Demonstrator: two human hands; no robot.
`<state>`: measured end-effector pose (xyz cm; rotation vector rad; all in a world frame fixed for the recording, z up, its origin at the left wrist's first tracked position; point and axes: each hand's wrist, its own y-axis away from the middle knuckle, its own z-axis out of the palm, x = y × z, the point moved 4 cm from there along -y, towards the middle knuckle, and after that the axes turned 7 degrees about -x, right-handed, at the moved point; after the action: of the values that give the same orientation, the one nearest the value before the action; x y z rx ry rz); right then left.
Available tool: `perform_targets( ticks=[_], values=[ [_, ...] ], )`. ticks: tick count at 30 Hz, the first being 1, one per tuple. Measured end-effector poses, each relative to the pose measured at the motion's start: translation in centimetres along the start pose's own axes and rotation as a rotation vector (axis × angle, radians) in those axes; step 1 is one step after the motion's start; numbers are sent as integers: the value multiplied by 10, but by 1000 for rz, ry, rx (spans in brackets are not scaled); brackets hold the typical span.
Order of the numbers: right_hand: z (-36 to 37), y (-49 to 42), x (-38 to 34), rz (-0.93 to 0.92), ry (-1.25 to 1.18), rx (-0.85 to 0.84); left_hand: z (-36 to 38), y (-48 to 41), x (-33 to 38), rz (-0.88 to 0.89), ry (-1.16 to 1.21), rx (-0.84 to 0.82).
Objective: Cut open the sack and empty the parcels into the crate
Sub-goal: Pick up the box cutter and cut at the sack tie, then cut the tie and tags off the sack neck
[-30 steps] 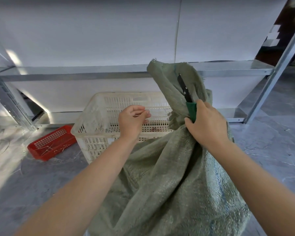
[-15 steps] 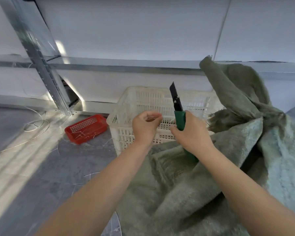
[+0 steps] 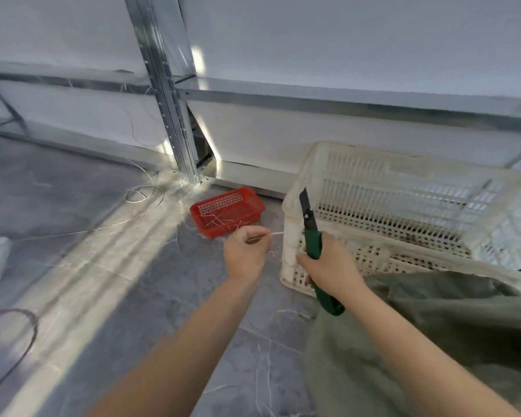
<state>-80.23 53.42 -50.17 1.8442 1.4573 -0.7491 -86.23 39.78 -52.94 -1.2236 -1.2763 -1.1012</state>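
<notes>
Knife in right hand, blade up; left hand pinches string.

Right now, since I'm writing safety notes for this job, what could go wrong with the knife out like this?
1. The knife has its blade extended and bare, pointing up in the grip of the right hand. It is close to the left hand, which pinches a string, so a slip could cut fingers.
2. Loose strands lie on the floor and might snag a foot.
</notes>
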Motion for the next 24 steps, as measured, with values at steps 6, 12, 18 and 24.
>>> perform_targets(
  ticks=[6,12,18,24],
  values=[
    [28,-51,-28,-16,17,-16,-23,-120,12,-27,-98,45],
    [30,-78,-33,-9,49,-41,-32,-129,-41,-45,-492,-230],
    [31,-70,-14,22,40,-48,-33,-105,-55,-58,-403,-226],
    [10,-46,-1,16,43,-39,-9,-68,-35,33,-455,-286]
  ],
)
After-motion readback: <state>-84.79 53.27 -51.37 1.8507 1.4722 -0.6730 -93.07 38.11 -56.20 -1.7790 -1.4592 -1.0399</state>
